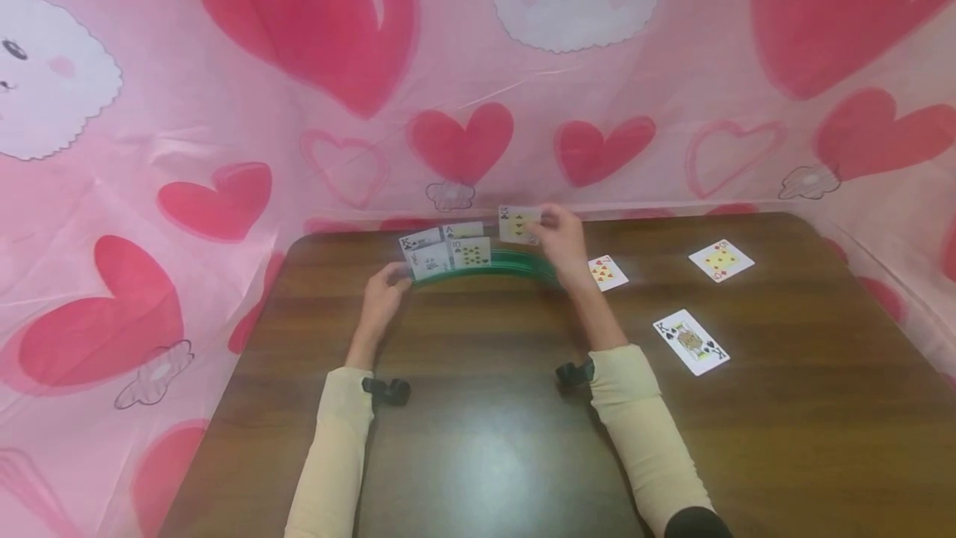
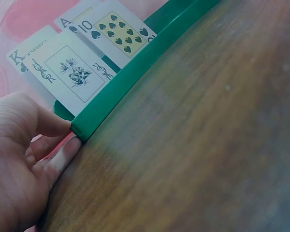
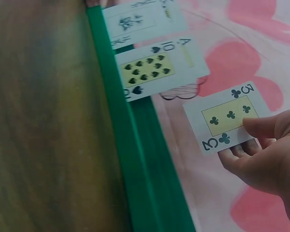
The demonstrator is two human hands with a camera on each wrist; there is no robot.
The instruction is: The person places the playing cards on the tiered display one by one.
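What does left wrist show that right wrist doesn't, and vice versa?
Left wrist only: the left hand nearly whole, gripping the end of the green card holder; right wrist catches just a sliver of it. Also the king's full K index.
Right wrist only: the right hand pinching the three of clubs.
Both: green card holder, joker, ten of spades, ace, wood-grain table, pink backdrop.
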